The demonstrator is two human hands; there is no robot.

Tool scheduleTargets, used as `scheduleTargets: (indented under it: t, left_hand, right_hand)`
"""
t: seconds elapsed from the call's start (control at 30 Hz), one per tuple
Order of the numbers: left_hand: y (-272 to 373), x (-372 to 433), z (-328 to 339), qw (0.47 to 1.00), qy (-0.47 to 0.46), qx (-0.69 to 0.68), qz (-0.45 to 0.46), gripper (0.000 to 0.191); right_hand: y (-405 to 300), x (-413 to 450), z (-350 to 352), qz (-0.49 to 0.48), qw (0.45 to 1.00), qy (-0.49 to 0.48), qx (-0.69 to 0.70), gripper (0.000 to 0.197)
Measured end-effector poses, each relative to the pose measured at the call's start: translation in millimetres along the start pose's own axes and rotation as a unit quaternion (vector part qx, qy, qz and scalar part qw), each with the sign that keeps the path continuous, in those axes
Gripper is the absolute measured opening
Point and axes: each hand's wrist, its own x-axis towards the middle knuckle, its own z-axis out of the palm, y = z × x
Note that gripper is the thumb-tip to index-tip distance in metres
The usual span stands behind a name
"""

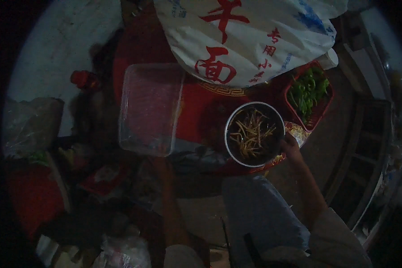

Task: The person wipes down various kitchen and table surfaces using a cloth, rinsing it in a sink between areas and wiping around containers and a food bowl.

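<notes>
My right hand (pixel 290 146) grips the right side of a round metal pot (pixel 226 140) with a pale rim. Thin brownish strips (pixel 253 135) lie in dark liquid inside it. To the left is a rectangular clear plastic box (pixel 147 107), its red surroundings showing through. My left hand (pixel 162 157) is at the box's near edge and seems to hold it there; dim light and the plastic partly hide the fingers. Both box and pot are over a red table (pixel 197 120) with a gold pattern.
A large white woven sack (pixel 221 60) with red writing covers the table's far side. A red plastic basket (pixel 330 100) of green peppers (pixel 308 90) stands at the right edge. A red-capped bottle (pixel 83 79) and plastic bags (pixel 33 124) are on the left.
</notes>
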Motion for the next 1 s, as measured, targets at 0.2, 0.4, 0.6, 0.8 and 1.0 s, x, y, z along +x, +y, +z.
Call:
scheduleTargets:
  t: [0.2,0.4,0.6,0.8,1.0]
  left_hand:
    - [-24.6,0.8,13.2,0.994,-0.028,-0.013,-0.102,0.034]
    - [-26.2,-12.7,19.5,0.997,0.006,-0.049,-0.061,0.038]
    - [-55.7,-13.6,58.9,0.997,0.052,-0.054,-0.02,0.042]
    - [-55.1,-29.0,89.1,0.998,-0.052,0.043,0.008,0.046]
    - [12.6,-2.0,6.3,1.0,-0.013,-0.014,0.025,0.049]
  right_hand:
    - [-8.5,-2.0,-1.1,-0.053,0.972,0.137,-0.182,0.017]
    - [-64.9,-20.9,133.7,-0.122,0.979,0.024,-0.162,0.024]
    - [-88.7,58.7,314.7,-0.039,0.879,-0.084,-0.468,0.061]
    - [-55.8,90.7,318.2,-0.114,0.848,-0.096,-0.508,0.049]
    - [-140.8,16.9,165.2,-0.196,0.815,-0.277,-0.469,0.029]
